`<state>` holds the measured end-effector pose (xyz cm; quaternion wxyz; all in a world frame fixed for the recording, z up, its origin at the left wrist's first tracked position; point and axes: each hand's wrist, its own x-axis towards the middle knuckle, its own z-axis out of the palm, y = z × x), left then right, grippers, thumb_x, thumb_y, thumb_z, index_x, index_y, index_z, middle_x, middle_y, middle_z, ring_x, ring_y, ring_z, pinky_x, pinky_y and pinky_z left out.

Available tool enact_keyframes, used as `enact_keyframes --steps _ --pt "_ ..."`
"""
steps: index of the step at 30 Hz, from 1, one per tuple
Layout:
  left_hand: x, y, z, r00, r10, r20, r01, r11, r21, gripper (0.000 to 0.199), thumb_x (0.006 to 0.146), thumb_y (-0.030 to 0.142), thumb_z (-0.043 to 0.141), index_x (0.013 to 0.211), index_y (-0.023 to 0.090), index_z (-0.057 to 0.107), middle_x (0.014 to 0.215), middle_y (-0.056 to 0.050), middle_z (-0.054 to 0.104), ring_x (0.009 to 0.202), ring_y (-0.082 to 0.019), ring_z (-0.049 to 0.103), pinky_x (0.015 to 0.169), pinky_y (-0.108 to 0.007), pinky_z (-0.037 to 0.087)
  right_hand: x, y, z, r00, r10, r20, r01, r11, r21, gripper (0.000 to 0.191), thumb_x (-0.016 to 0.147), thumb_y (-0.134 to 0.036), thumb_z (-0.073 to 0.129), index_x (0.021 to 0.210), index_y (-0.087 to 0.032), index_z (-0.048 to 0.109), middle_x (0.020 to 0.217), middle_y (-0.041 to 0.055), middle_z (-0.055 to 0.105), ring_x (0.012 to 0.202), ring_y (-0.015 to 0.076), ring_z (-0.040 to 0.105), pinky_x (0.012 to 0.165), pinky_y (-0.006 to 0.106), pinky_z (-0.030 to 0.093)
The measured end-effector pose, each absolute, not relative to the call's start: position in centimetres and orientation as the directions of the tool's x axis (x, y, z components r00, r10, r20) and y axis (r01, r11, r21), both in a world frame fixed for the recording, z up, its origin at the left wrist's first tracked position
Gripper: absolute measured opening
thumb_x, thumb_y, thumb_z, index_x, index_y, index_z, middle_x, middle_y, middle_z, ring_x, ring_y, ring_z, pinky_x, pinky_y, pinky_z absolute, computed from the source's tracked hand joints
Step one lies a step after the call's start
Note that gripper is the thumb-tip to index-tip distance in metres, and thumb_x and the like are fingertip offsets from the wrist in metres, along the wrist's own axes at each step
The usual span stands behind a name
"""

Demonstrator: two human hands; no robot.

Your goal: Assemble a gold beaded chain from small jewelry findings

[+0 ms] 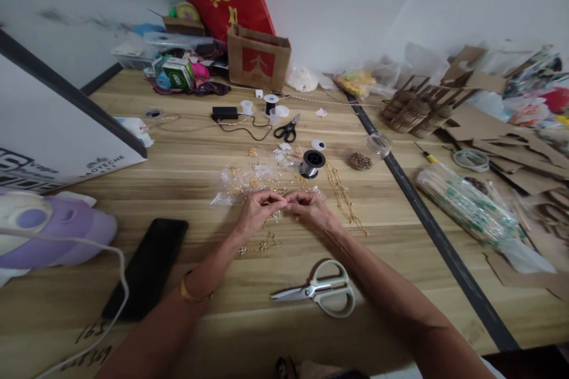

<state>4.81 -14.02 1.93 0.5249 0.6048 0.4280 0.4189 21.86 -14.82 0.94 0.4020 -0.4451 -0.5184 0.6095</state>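
Over the middle of the wooden table, my left hand [260, 210] and my right hand [309, 207] meet at the fingertips. Both are closed in a pinch; whatever lies between the fingers is too small to make out. Gold beads and findings in small clear plastic bags [235, 180] lie just beyond my left hand. A spool of wire [312, 164] stands behind my right hand, and a gold chain [341, 195] stretches out to its right. Nearer me are a short gold chain piece [260, 244] and light-handled scissors [322, 290].
A black phone [149, 266] and a purple-white device [57, 228] with a white cable sit at left. Black scissors [288, 130] and a black adapter [225, 113] are farther back. A clear jar of beads [371, 151], wrapped sticks [466, 204] and cardboard pieces [511, 142] occupy the right.
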Motion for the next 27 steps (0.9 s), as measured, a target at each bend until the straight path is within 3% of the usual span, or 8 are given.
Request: enact_keyframes --steps 6,19,27 --pt "4.83 -13.97 1.65 0.287 0.957 0.04 0.055 -0.058 0.997 0.02 0.066 0.035 0.073 0.067 0.016 0.069 0.065 -0.001 0.065 0.063 -0.014 0.056 0.061 -0.024 0.043 22.0 -14.75 0.6 -0.32 0.938 -0.131 -0.056 -0.157 -0.986 0.021 0.064 -0.035 0.077 0.073 -0.017 0.071 0.061 -0.0016 0.061 0.049 0.0074 0.046 0.046 0.021 0.037" --pt "4.74 -14.14 1.94 0.255 0.964 -0.079 0.046 0.07 0.996 0.02 0.066 0.033 0.071 0.07 0.015 0.064 0.063 0.001 0.059 0.056 -0.01 0.049 0.053 -0.021 0.039 22.05 -15.0 0.37 -0.334 0.929 -0.161 -0.143 -0.219 -0.965 0.026 0.07 -0.041 0.074 0.075 -0.016 0.067 0.063 -0.0015 0.056 0.052 0.0077 0.046 0.047 0.019 0.035" --pt "4.34 -13.82 1.84 0.238 0.969 -0.069 0.026 0.064 0.998 0.021 0.066 0.034 0.071 0.07 0.015 0.063 0.059 0.003 0.057 0.054 -0.009 0.048 0.053 -0.021 0.039 22.52 -14.78 0.67 -0.381 0.913 -0.142 -0.068 -0.181 -0.981 0.025 0.071 -0.04 0.073 0.072 -0.016 0.066 0.062 -0.0021 0.056 0.052 0.008 0.047 0.049 0.02 0.037"
